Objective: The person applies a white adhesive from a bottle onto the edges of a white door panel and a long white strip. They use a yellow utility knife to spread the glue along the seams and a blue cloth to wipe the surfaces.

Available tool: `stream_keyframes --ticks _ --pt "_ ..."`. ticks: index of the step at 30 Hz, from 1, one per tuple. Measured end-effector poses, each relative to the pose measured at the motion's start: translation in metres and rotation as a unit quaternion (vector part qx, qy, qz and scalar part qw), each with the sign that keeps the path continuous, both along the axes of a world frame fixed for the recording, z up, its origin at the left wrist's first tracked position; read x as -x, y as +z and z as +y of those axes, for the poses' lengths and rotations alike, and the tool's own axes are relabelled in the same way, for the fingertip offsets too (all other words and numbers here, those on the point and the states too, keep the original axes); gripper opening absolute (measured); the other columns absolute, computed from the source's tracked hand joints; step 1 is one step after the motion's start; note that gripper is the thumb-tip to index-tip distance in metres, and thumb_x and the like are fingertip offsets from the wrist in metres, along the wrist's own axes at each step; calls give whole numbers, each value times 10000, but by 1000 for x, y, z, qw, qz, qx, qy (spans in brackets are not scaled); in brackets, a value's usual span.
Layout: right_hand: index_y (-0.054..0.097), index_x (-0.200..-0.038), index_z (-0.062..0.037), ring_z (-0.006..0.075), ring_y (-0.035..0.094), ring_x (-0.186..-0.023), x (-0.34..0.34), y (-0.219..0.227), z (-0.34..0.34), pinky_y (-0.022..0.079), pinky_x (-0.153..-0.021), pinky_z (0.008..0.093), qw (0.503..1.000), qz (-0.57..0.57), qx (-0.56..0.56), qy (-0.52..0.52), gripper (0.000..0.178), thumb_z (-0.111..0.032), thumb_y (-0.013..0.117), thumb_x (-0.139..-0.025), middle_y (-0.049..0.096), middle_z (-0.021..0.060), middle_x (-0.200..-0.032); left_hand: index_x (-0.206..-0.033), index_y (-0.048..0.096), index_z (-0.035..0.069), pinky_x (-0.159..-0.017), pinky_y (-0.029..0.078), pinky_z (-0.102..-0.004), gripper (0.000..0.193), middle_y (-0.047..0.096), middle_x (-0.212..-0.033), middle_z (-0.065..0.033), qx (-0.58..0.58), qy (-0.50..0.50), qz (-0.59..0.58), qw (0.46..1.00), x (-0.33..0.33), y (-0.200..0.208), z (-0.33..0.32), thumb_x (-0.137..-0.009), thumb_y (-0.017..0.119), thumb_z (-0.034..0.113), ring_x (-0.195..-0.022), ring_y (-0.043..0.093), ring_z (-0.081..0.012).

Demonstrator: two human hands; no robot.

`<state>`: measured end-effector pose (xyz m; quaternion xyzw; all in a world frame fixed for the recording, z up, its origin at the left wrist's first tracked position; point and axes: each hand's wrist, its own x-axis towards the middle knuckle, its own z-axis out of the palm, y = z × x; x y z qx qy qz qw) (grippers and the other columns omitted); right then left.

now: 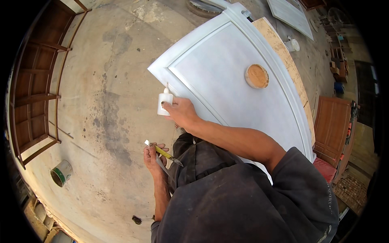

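My right hand [183, 113] is wrapped round a small white squeeze bottle [165, 106]. The bottle stands upright in the grip, its thin nozzle beside the near-left edge of a white-painted panel door [227, 77]. Lower down, my left hand [152, 158] is closed on a yellow-handled tool [163, 152] with a dark pointed blade, which looks like a knife. A small white cap [147, 142] shows at the fingertips of that hand. On the panel sits a round open tub of tan paste [257, 76].
Under the panel lies a bare wooden board [279, 44]. A can with a green band [61, 173] lies tipped on the concrete floor [109, 81]. Brown wooden frames [36, 85] stand at the left. A white bucket [292, 45] and brown cabinet panel [332, 125] are at the right.
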<state>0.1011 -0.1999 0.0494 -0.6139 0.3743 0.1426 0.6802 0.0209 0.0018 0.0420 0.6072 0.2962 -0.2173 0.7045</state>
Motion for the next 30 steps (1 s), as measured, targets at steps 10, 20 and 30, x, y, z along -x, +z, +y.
stream_keyframes --ticks 10,20,30 --pt "688 -1123 145 207 756 -864 -15 0 -1 626 -722 285 1000 13 13 22 383 -214 685 -989 741 180 -1002 -1147 564 48 -421 365 -194 296 735 -958 -138 -7 4 -1 1000 2 2 1 -1067 593 332 -729 706 -154" --pt "678 -1127 132 194 756 -881 3 3 1 551 -576 296 1000 9 4 17 387 -229 681 -987 738 182 -1011 -1150 561 45 -421 359 -197 295 731 -970 -144 -1 2 -1 1000 4 -2 2 -1066 594 326 -738 706 -159" --pt "639 -1154 157 197 730 -923 39 6 -2 593 -720 289 998 -5 -47 -52 386 -200 663 -1010 728 172 -1040 -1135 572 53 -427 349 -188 263 734 -986 -131 2 -14 -2 1000 2 3 -6 -1062 600 305 -746 696 -132"
